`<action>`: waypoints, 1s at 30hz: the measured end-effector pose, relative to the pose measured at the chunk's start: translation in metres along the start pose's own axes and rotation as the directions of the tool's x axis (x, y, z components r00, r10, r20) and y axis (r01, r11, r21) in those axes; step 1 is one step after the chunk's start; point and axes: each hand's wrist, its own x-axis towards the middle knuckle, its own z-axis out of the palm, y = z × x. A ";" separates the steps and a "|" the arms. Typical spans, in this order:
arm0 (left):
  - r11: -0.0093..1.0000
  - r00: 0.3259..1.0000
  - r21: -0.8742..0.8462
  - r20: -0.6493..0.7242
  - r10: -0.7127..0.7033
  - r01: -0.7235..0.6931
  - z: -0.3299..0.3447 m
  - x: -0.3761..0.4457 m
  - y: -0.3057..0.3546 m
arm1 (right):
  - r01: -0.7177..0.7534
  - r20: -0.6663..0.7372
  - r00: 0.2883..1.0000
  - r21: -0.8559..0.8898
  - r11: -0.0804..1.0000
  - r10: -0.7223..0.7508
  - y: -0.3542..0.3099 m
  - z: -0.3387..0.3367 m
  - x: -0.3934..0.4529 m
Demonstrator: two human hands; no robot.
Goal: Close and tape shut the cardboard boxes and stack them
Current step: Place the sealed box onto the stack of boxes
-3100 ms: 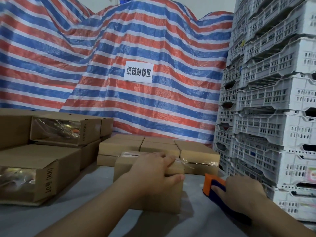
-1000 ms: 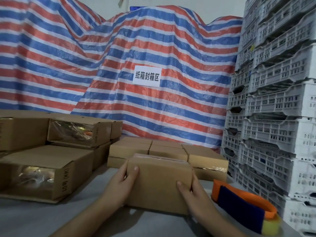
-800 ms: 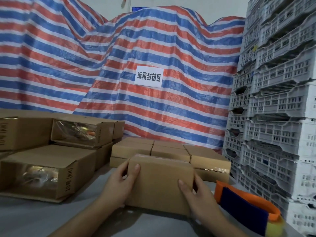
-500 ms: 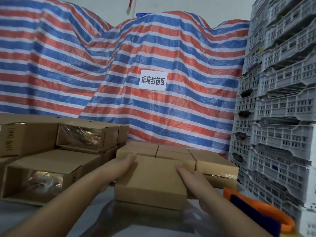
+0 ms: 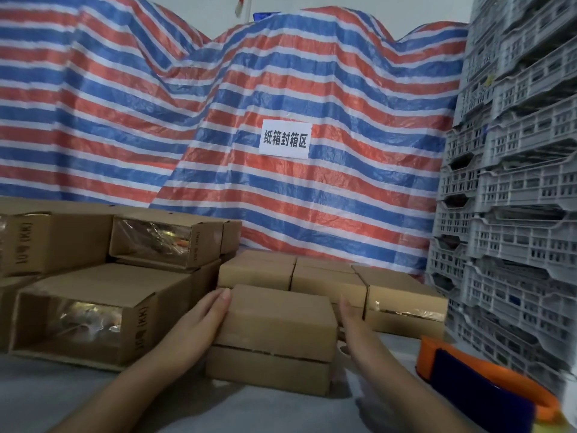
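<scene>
A small brown cardboard box [image 5: 278, 320] lies flat on the grey table [image 5: 62, 395] in front of me, and a dark seam runs across its near face. My left hand [image 5: 199, 326] lies flat against its left side with the fingers straight. My right hand [image 5: 356, 326] is pressed to its right side, so the box sits between my palms. An orange and blue tape dispenser [image 5: 474, 389] rests on the table at the lower right, untouched.
A row of closed boxes [image 5: 327, 282] sits just behind the held one. Open boxes with plastic-wrapped contents [image 5: 93, 317] are stacked on the left. White plastic crates [image 5: 515, 245] tower on the right. A striped tarp [image 5: 218, 120] hangs behind.
My right hand put down the tape dispenser and joined the left on the box. The box was stood up, then tipped away from me and laid flat nearer the back row.
</scene>
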 end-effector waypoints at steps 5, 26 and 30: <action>0.983 0.977 0.086 0.153 0.147 -0.161 -0.004 -0.005 -0.002 | 0.114 0.388 0.916 -0.002 0.993 -0.105 0.000 -0.011 -0.013; 0.389 0.906 0.912 -0.051 0.420 -0.129 -0.014 0.078 -0.038 | 0.292 0.247 0.942 -0.267 0.918 -0.228 0.008 0.075 0.088; 0.367 0.884 0.917 -0.039 0.465 -0.153 -0.013 0.078 -0.047 | 0.305 0.200 0.946 -0.269 0.914 -0.257 0.020 0.081 0.086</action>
